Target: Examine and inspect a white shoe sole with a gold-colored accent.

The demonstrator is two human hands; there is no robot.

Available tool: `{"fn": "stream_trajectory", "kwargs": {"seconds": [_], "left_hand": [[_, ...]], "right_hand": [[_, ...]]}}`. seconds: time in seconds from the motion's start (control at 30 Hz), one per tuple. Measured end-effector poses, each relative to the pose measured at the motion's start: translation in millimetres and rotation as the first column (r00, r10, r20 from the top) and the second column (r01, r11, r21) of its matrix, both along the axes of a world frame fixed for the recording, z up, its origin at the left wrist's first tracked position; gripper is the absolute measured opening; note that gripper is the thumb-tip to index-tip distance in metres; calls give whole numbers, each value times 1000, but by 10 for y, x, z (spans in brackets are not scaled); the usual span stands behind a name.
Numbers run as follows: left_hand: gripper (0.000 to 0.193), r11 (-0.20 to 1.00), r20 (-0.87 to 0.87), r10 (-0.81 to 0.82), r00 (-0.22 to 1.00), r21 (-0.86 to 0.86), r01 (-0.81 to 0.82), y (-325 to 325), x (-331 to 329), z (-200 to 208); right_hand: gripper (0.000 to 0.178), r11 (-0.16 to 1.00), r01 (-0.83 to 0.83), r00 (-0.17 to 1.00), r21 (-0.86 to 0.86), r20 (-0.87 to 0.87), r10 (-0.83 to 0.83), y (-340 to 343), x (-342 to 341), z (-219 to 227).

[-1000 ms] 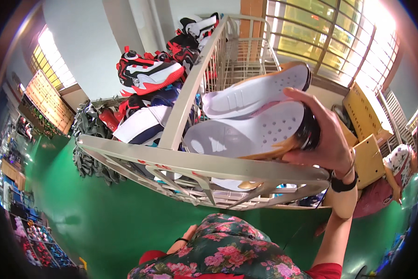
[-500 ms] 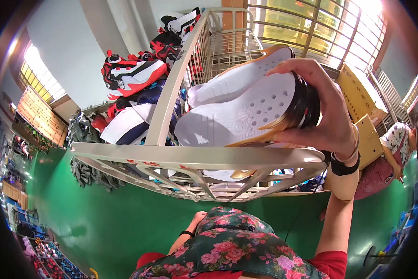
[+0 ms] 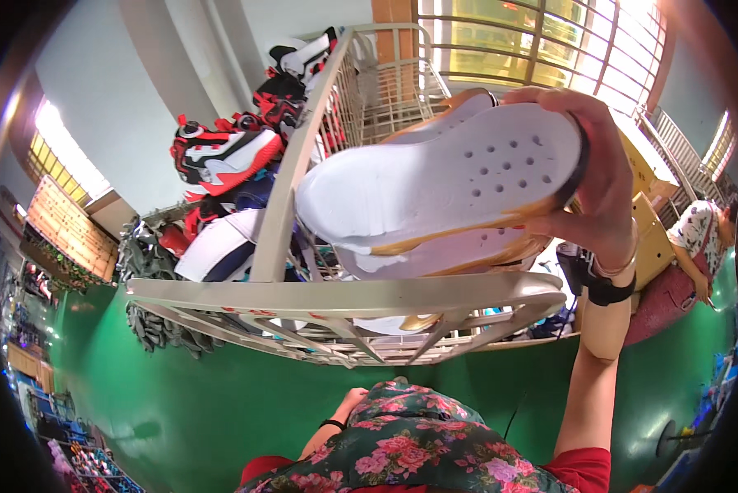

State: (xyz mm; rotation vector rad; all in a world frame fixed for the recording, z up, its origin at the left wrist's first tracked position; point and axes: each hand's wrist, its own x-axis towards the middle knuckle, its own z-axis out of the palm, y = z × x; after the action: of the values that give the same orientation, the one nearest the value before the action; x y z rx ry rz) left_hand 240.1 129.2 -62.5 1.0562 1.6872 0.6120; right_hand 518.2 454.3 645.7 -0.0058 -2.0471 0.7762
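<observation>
My right hand wraps round the heel end of a white shoe sole with gold edging and round holes in its heel. The sole lies nearly flat above a wire basket cart. Beneath it shows a second white and gold sole, and behind it is the edge of another; whether my fingers hold these too, I cannot make out. My left hand hangs low beside my floral apron, its fingers hidden.
Red, white and black sneakers are heaped left of the cart, above grey glove-like items. Yellow boxes stand at the right, beside a seated person. The floor is green.
The uppermost sole has come up and nearer in my right hand, turning flatter and covering the one behind. Another sole now shows below it. My left hand stays low.
</observation>
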Motion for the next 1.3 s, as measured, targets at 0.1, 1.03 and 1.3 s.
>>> {"fn": "stream_trajectory", "kwargs": {"seconds": [0.1,1.03,1.3], "left_hand": [[43,999,48,-33,998,-21,34,166,-19,56],[38,997,-131,65,989,-24,-68,-148,280,300],[45,993,-155,117,981,0,-119,-147,390,279]], "right_hand": [[86,987,30,997,156,-69,-19,10,227,107],[71,943,-108,880,316,-410,239,103,48,-562],[77,944,-104,894,315,-387,227,55,16,-571]]}}
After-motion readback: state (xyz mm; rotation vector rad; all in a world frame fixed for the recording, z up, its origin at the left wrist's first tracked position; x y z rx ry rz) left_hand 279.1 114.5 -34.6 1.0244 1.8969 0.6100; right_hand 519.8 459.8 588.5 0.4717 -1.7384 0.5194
